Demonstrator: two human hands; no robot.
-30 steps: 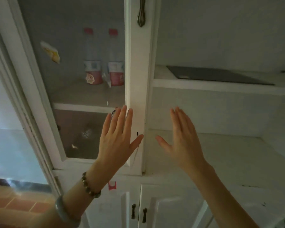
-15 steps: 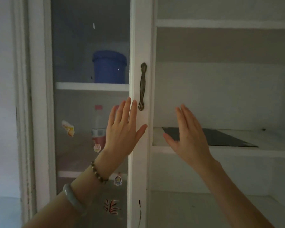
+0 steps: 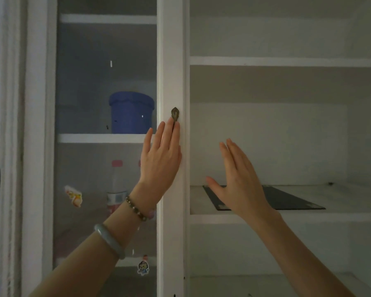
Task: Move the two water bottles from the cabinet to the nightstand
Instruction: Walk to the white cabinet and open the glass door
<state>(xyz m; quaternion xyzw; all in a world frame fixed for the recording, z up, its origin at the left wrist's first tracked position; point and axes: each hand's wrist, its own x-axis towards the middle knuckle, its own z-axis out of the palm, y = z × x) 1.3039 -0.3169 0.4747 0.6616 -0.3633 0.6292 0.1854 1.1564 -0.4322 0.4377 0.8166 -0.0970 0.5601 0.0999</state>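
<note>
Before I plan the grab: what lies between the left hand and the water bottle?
In the head view, the closed glass door separates the left hand from the water bottle.

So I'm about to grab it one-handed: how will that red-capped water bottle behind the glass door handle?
The water bottle stands tall and narrow, so a nudge near its red cap would probably tip it. It looks like thin clear plastic, likely to give under a firm squeeze. How full it is cannot be told through the glass door, so its weight is uncertain.

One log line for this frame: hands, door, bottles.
left hand: open, fingers on door handle | right hand: open, free | glass door: shut | water bottle: behind glass, on shelf
</note>
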